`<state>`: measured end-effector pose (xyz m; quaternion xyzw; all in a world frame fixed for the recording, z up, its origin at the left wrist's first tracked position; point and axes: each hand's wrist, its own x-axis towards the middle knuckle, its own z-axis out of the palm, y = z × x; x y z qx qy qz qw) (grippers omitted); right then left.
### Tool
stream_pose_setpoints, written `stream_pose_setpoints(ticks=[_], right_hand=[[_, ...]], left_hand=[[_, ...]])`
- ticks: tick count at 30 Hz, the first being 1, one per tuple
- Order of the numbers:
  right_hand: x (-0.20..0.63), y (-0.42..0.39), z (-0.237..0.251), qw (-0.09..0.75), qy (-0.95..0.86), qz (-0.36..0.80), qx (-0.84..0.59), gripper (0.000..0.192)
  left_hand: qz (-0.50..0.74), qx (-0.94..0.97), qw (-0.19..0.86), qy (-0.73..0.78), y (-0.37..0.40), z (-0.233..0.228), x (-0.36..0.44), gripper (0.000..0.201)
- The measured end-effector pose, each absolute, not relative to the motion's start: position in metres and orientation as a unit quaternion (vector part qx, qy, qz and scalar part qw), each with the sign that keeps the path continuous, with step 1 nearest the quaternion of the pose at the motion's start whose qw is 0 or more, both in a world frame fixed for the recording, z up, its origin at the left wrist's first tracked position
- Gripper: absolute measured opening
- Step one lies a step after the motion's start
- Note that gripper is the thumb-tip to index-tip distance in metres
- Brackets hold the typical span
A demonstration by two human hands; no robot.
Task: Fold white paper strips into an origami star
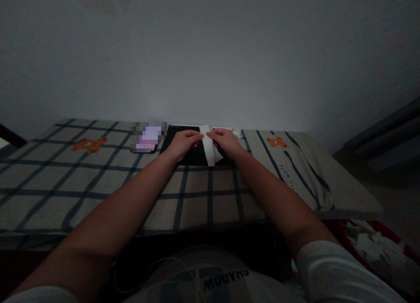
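Note:
A narrow strip of white paper (209,153) hangs upright between my two hands, over a dark flat board or notebook (193,157). My left hand (186,142) pinches the strip's left edge near its top, thumb against the fingers. On the other side, my right hand (225,140) pinches the right edge at about the same height. A pale corner of paper (218,156) shows just right of the strip, below my right hand. More white paper or a white object (236,132) lies behind my right hand, partly hidden by it.
A phone (149,138) with a lit, blurred screen lies left of the dark board. The table's checked cloth (111,176) carries bear prints. A grey wall (210,53) stands right behind. At lower right, a red bin (337,233) holds crumpled white paper. A thin white cable (157,261) crosses my lap.

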<state>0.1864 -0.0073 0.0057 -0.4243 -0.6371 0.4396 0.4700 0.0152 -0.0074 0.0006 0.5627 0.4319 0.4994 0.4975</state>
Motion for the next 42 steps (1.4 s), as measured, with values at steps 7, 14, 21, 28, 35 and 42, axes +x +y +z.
stream_pose_setpoints(ticks=[7,14,21,28,35,42], right_hand=[[0.1859,-0.0079,0.0064,0.479,-0.634,0.437,-0.421,0.03],[0.1884,-0.0089,0.0095,0.458,-0.647,0.44,-0.422,0.03],[0.1866,-0.0099,0.0097,0.47,-0.636,0.436,-0.429,0.028],[0.187,-0.0092,0.0088,0.469,-0.635,0.442,-0.427,0.029],[0.1877,-0.0067,0.0069,0.476,-0.638,0.445,-0.41,0.031],[0.1872,-0.0082,0.0106,0.483,-0.626,0.438,-0.428,0.03]], left_hand=[[0.505,0.546,0.507,0.435,-0.0077,0.0012,0.0154,0.029],[0.501,0.541,0.511,0.442,-0.0096,0.0028,0.0167,0.03],[0.49,0.545,0.515,0.445,-0.0115,0.0045,0.0172,0.029],[0.487,0.548,0.516,0.442,-0.0085,0.0022,0.0144,0.027],[0.477,0.557,0.509,0.45,-0.0097,0.0032,0.015,0.025],[0.47,0.561,0.512,0.448,-0.0111,0.0042,0.0155,0.028]])
